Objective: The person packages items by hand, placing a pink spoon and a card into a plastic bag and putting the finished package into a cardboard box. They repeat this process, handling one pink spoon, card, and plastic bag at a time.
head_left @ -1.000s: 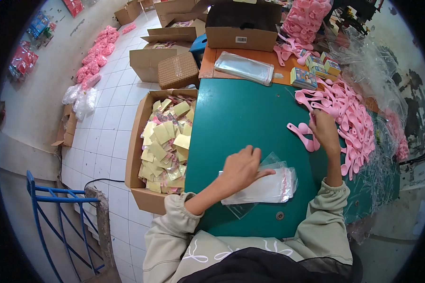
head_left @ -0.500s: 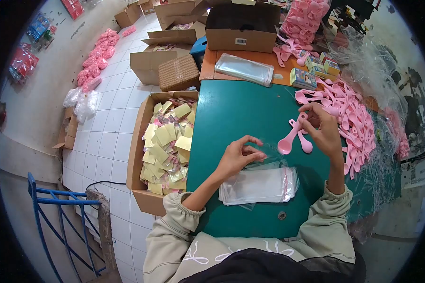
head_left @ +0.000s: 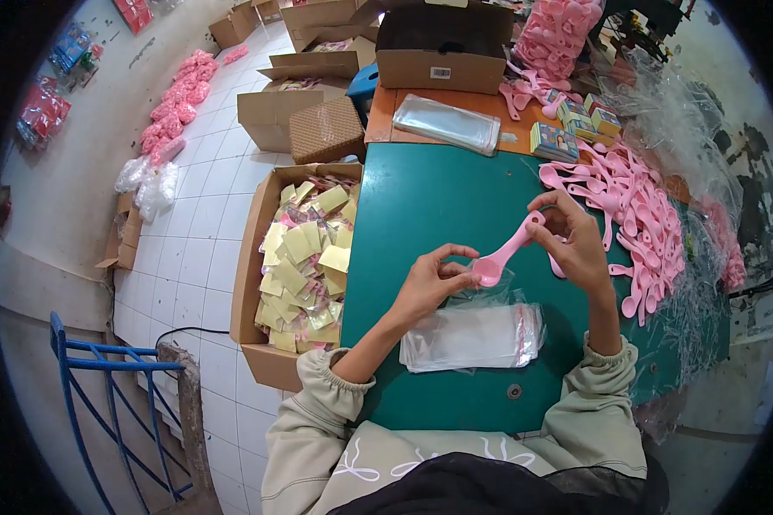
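My right hand (head_left: 571, 242) pinches a pink plastic spoon (head_left: 514, 246) by the end of its handle, bowl pointing down and left. The spoon's bowl is at the fingertips of my left hand (head_left: 438, 279), whose thumb and fingers hold a thin clear plastic bag (head_left: 495, 285), hard to make out. Below them a stack of clear plastic bags (head_left: 464, 339) lies on the green table (head_left: 421, 206). Another pink spoon (head_left: 557, 267) rests partly hidden behind my right hand. A large pile of pink spoons (head_left: 640, 215) spreads to the right.
An open carton (head_left: 243, 300) full of yellow-carded packets stands left of the table. At the back are more clear bags (head_left: 447, 122), stacks of small printed cards (head_left: 554, 142) and an open cardboard box (head_left: 441, 71). Loose clear plastic (head_left: 683, 137) hangs at the right.
My right hand has carried the spoon left and slightly down, so its bowl now meets the left fingertips and the clear bag. My left hand has hardly moved.
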Tool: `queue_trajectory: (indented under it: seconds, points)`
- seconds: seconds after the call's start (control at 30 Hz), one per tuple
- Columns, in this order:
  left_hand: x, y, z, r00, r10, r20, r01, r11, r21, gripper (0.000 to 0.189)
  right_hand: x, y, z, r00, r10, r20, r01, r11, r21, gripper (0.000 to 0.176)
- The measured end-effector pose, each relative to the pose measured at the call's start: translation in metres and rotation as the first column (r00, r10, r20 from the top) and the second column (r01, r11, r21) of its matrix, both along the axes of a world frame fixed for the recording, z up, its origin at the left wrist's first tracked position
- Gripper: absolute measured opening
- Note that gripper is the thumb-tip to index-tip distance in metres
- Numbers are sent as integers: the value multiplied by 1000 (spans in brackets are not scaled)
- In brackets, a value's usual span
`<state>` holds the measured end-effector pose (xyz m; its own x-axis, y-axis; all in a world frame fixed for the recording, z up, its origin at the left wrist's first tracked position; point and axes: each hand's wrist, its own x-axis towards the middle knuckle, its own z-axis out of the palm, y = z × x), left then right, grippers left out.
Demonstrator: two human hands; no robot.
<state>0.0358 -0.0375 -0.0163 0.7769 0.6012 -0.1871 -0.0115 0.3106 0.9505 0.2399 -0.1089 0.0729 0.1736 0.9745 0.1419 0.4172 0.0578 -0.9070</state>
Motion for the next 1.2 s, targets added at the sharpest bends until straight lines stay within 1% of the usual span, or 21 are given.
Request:
queue_trajectory:
  seconds: [0.1, 0.2, 0.3, 0.4, 0.5, 0.6, 0.7, 0.8, 0.9, 0.93, 1.0, 1.03, 1.07, 1.1, 1.13, 1.17, 1.2]
  points:
    - [-1, 0, 9, 999, 33, 8, -33, 999, -8, 36, -4, -1, 2, 993, -69, 98, 62, 995, 77, 19]
    - [-2, 2, 3, 999, 34, 39, -33, 999, -25, 37, -8, -2, 3, 992, -77, 104, 71, 995, 64, 19]
    - [1, 1, 2, 996, 20, 82, -13, 996, -86, 39, -7, -1, 1, 995, -37, 93, 33, 999, 39, 20]
    - [5, -2, 6, 991, -11, 132, 22, 997, -80, 39, -14, 0, -4, 986, 49, 158, -58, 997, 52, 21]
    - [2, -1, 15, 990, -32, 138, 33, 999, -2, 38, -15, 0, -6, 986, 60, 156, -73, 994, 82, 22]
    - [-5, 10, 7, 978, -202, 55, 203, 979, -13, 41, -14, 0, -4, 998, -48, 46, 41, 989, 140, 20]
    - [-3, 14, 15, 978, -177, 108, 165, 980, 111, 40, -12, 1, -9, 1000, -8, -16, 10, 995, 102, 25]
    - [-1, 13, 30, 988, -19, 155, 21, 1000, -14, 39, -11, 10, -12, 970, 167, 174, -205, 952, 227, 45]
    - [-3, 22, 27, 981, 8, 195, -10, 1000, 9, 39, -14, 25, -5, 844, 403, 354, -474, 869, 141, 62]
    - [-5, 25, 29, 982, 30, 187, -28, 1000, -14, 38, -5, 35, -5, 814, 556, 171, -575, 812, 99, 63]
    - [-10, 29, 34, 982, 76, 173, -66, 996, -60, 38, 37, 68, -4, 804, 594, 6, -588, 793, 159, 63]
    - [-11, 30, 36, 980, 89, 177, -79, 995, -58, 38, 70, 87, -11, 944, 327, 36, -329, 943, 58, 57]
    - [-13, 31, 38, 978, 102, 180, -93, 994, -56, 38, 111, 106, -23, 995, 34, 93, -31, 999, -31, 51]
    - [-14, 32, 39, 976, 117, 185, -108, 993, -55, 38, 158, 128, -43, 844, -223, 488, 189, 975, 118, 42]
    - [-14, 32, 40, 977, 120, 175, -113, 992, -50, 39, 185, 137, -43, 644, -279, 712, 444, 895, -52, 35]
    - [-15, 32, 41, 978, 124, 167, -119, 992, -45, 39, 204, 141, -54, 489, -225, 843, 583, 803, -124, 35]
    - [-16, 33, 42, 978, 132, 160, -127, 991, -39, 39, 218, 142, -70, 419, -222, 880, 624, 775, -102, 35]
